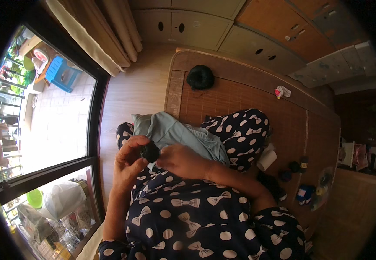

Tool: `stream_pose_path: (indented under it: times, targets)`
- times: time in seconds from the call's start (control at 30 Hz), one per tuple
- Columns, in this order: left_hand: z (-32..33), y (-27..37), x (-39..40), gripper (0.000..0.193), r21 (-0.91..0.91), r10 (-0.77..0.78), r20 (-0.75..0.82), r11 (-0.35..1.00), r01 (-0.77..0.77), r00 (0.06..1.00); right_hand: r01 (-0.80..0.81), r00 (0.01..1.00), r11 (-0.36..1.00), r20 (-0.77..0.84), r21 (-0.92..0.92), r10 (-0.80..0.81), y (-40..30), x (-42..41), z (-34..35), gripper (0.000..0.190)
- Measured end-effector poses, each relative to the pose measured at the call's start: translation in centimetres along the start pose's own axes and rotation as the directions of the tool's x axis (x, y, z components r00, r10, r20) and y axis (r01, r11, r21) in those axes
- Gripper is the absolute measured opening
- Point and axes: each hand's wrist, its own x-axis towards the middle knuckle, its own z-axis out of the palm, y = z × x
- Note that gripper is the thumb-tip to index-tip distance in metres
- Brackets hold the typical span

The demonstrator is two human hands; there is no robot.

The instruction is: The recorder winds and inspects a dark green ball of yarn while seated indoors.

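Between the thumb and fingers of my left hand is a small dark ball of yarn. My right hand is close against the ball's right side, blurred, its fingers partly hidden; whether it pinches a strand cannot be told. Across my lap lies a pale grey-green cloth, below and beyond both hands. A larger ring-shaped dark skein of yarn rests on the brown woven mat in front of me.
To the right on the mat are a white paper roll, a blue yarn ball and a crumpled white and pink wrapper or cloth. A dark-framed glass door stands at the left, with a blue plastic stool beyond it.
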Motion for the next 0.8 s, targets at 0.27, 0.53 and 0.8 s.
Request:
stream_pose_path:
  times: [0.27,0.53,0.8]
  targets:
    - [-0.3,-1.4,0.7,0.037,0.501,0.007,0.029,0.865,-0.021,1.000,0.177,0.968,0.971,0.152,0.161,-0.202,-3.8,0.6,-2.2,0.008]
    - [1.1,0.0,-0.5,0.039,0.231,-0.093,0.236,0.972,0.037,0.967,-0.160,0.976,0.981,-0.130,0.111,0.174,-0.5,0.9,-2.4,0.008]
    - [-0.9,-1.6,0.9,0.041,0.128,0.073,-0.062,0.990,-0.065,0.995,0.117,0.961,0.991,0.260,-0.070,-0.095,-2.2,0.1,-1.0,0.011]
